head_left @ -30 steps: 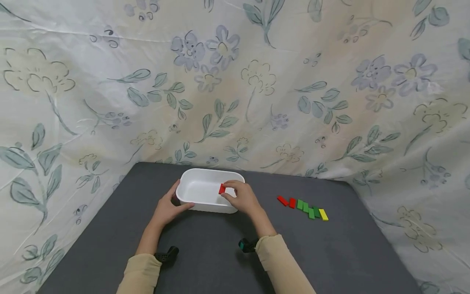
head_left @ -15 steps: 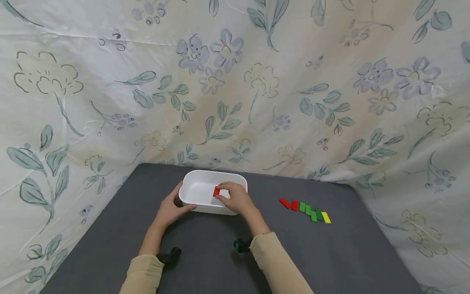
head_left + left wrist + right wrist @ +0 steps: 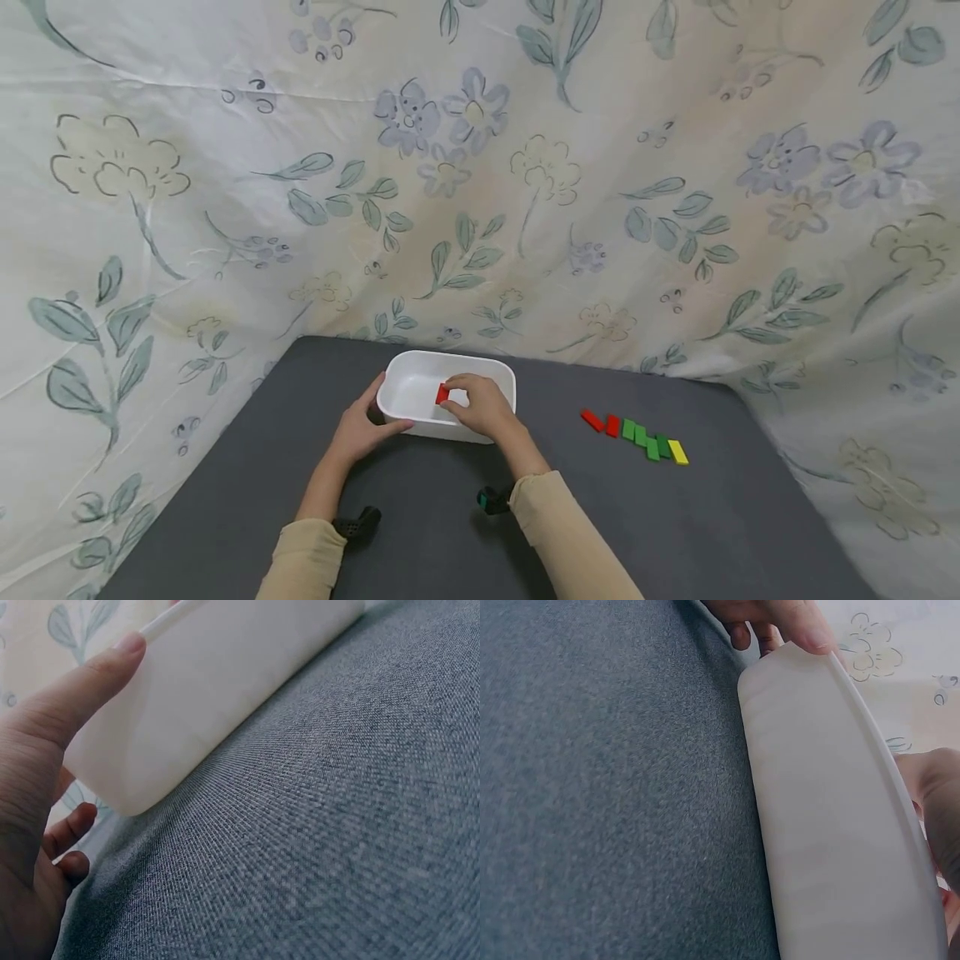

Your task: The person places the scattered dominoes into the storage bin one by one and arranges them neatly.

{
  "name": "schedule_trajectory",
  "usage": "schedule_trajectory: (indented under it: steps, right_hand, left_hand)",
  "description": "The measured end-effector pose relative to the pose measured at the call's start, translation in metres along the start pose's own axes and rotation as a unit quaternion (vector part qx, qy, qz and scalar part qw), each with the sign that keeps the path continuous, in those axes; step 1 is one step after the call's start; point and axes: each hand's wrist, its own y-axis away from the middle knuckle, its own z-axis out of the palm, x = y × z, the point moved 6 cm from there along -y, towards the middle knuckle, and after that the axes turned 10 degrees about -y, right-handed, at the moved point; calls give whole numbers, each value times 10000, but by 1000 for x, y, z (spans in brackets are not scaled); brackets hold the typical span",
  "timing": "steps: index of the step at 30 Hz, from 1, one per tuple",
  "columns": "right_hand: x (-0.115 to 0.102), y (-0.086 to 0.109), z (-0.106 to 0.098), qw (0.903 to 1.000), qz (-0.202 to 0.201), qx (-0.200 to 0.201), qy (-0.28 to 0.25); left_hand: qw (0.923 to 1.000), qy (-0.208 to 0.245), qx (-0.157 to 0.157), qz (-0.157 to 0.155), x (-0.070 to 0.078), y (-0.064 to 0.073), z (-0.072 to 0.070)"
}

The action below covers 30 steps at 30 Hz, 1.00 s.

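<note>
A white plastic tub [image 3: 442,429] stands on the dark cloth-covered table. My left hand [image 3: 358,431] holds its left end, thumb on the front rim and fingers along the side. In the left wrist view that thumb [image 3: 101,675] presses the tub's outer wall [image 3: 210,682]. Over the inside of the tub, my right hand [image 3: 483,407] pinches a flat red block [image 3: 442,394] between thumb and fingers. From the right wrist, the tub's front wall [image 3: 832,795] hides most of the red block and the fingertips.
To the right of the tub lies a loose row of flat blocks: a tilted red block [image 3: 592,420], another red block [image 3: 613,426], several green blocks [image 3: 640,435] and a yellow block [image 3: 678,452]. A floral curtain [image 3: 480,208] hangs behind the table [image 3: 427,517].
My right hand has moved the red block a little left inside the tub's outline, then roughly held there. My left hand keeps its hold on the tub. The head view has shifted slightly.
</note>
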Motion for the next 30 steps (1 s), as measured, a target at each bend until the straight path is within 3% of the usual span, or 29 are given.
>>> schedule_trajectory:
  steps: [30]
  right_hand:
    - [10, -24, 22, 9967, 634, -468, -204]
  left_hand:
    - [9998, -116, 150, -34, 3, 7, 2]
